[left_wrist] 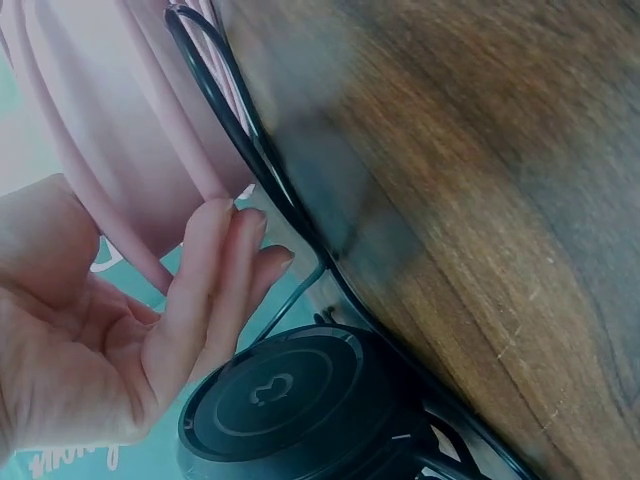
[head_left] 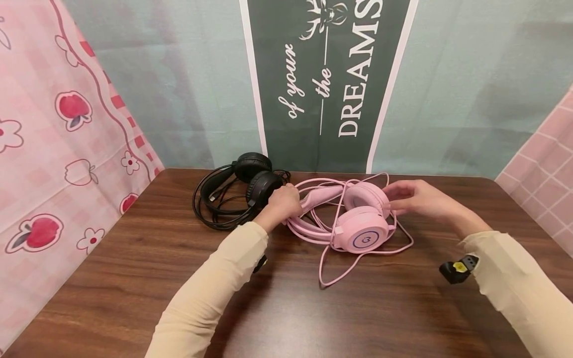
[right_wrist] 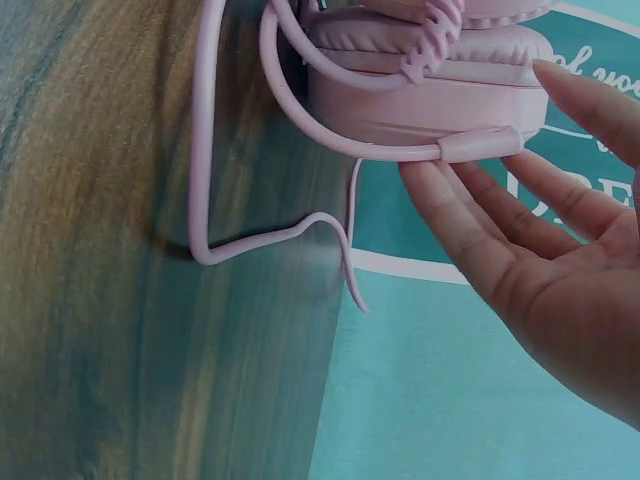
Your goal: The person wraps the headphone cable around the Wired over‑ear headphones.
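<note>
Pink headphones (head_left: 364, 233) lie on the wooden table with their pink cable looped over and around them. My left hand (head_left: 283, 203) grips the headband (left_wrist: 185, 110), fingers on one side and thumb partly hidden by the band. At the other end my right hand (head_left: 414, 198) holds the far ear cup (right_wrist: 400, 112), with the thumb at its cushion and fingers against its outer side, near a thick pink cable end (right_wrist: 480, 146). Black headphones (head_left: 264, 186) lie just left of the pink pair, close to my left hand; their ear cup (left_wrist: 280, 395) shows below the fingers.
Black cable (head_left: 195, 206) loops around the black headphones. One pink cable loop (head_left: 329, 283) reaches toward the front of the table (head_left: 358, 318). A printed green cloth (head_left: 179, 99) hangs behind, with a pink patterned cloth (head_left: 40, 164) at left and pink tiling (head_left: 548, 169) at right.
</note>
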A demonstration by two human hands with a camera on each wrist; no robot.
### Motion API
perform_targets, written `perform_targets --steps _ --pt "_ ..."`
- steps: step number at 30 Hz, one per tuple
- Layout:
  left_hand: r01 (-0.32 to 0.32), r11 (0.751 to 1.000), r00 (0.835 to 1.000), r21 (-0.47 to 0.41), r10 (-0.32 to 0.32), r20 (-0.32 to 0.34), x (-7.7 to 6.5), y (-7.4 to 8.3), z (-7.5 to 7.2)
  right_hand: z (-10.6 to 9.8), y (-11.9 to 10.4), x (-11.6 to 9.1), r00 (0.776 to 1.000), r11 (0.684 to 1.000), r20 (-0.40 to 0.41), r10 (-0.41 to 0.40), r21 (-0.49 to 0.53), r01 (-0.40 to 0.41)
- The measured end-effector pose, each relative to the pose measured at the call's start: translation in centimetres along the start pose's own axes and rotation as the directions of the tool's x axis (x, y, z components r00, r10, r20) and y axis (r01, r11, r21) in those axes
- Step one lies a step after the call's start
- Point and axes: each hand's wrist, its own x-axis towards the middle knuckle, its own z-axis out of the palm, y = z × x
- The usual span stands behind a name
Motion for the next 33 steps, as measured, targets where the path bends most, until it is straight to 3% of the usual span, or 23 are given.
perform_targets --steps 13,18,24,28,33 --pt "0.038 0.999 0.999 0.010 -0.038 -0.027 0.0 -0.2 0.6 -0.3 -0.5 -0.4 1.000 0.996 -0.007 0.002 -0.093 -0.003" --pt "0.038 0.999 0.999 -0.003 -0.038 0.000 0.1 -0.4 0.7 -0.5 -0.7 -0.6 1.000 0.994 -0.010 -0.016 -0.104 0.015" --pt "0.076 0.989 0.994 -0.124 -0.065 0.087 0.2 -1.2 0.9 -0.7 -0.7 -0.8 1.000 0.995 -0.014 -0.017 -0.097 0.016" --pt "0.027 0.991 0.993 -0.135 -0.011 0.117 0.2 -1.8 0.8 -0.9 -0.7 -0.9 1.000 0.995 -0.018 -0.010 -0.097 0.008" --pt "0.003 0.970 0.989 -0.245 0.033 0.145 0.1 -2.4 0.7 -1.2 -0.7 -1.1 1.000 0.994 -0.022 0.008 -0.109 -0.010"
